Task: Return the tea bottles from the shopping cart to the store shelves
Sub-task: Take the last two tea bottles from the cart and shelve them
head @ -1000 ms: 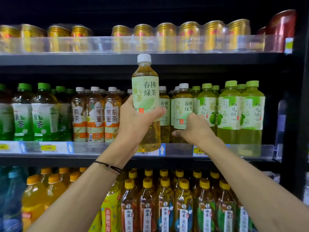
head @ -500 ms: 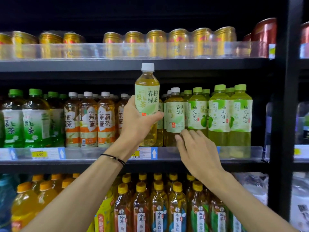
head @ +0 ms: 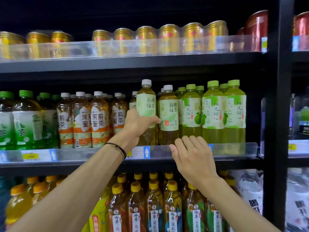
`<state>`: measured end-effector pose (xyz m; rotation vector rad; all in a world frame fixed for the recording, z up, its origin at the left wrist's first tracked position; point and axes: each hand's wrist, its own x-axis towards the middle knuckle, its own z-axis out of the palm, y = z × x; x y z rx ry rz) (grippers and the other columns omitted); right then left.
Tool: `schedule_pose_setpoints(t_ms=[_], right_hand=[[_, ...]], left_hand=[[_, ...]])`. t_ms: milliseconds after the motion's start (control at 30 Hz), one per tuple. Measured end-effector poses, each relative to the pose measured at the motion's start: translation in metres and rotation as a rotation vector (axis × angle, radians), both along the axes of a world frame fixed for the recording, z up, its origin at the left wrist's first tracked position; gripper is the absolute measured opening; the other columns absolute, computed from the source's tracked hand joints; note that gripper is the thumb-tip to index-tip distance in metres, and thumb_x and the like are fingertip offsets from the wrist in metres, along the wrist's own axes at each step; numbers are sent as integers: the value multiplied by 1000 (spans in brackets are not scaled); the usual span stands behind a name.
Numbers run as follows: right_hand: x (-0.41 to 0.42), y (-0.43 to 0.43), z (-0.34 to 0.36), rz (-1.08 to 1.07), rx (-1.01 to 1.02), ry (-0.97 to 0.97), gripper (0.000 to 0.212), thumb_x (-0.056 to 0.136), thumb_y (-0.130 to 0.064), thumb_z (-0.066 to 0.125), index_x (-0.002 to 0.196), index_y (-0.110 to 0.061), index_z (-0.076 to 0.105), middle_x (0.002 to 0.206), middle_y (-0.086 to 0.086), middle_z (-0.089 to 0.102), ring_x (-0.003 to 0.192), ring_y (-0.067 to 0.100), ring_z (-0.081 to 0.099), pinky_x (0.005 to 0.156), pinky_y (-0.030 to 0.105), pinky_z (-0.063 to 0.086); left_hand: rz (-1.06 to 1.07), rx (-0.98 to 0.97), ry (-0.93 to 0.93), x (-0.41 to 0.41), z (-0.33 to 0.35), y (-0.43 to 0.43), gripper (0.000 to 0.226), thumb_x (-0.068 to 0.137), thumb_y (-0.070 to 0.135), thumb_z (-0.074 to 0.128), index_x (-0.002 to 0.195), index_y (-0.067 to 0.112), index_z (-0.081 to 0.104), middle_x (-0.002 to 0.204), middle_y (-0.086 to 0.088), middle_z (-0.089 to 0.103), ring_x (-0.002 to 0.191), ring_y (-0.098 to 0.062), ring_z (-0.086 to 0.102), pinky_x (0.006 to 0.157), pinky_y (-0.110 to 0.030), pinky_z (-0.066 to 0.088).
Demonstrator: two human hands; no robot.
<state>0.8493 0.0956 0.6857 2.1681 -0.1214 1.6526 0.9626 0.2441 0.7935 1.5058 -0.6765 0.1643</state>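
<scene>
My left hand (head: 137, 122) grips a green tea bottle (head: 146, 104) with a white cap and pale green label, upright on the middle shelf (head: 93, 154), just left of a matching bottle (head: 168, 113). My right hand (head: 189, 154) hovers in front of the shelf's clear front rail below that matching bottle, fingers relaxed and holding nothing. The shopping cart is out of view.
Jasmine tea bottles (head: 90, 119) stand left of the gap, yellow-green pomelo tea bottles (head: 213, 111) to the right. Gold cans (head: 147, 39) fill the top shelf and yellow-capped bottles (head: 153, 203) the bottom one. A black upright post (head: 275, 114) bounds the bay on the right.
My left hand has lowered the tea bottle from in front of the shelf into the row beside its match. My right hand has let go of the shelved bottle and drawn back.
</scene>
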Motion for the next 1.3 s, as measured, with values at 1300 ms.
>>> schedule_pose_setpoints(t_ms=[1300], right_hand=[[-1,2,-2,47,25,-44,37,108,-31,33,82,-17,56,74,2,53,68,24,46,66,40,39]], left_hand=[[195,534,-169,7,-7,22,63,67,26,98,115,17,57,106,0,69,94,-13,67,74,-29,60]])
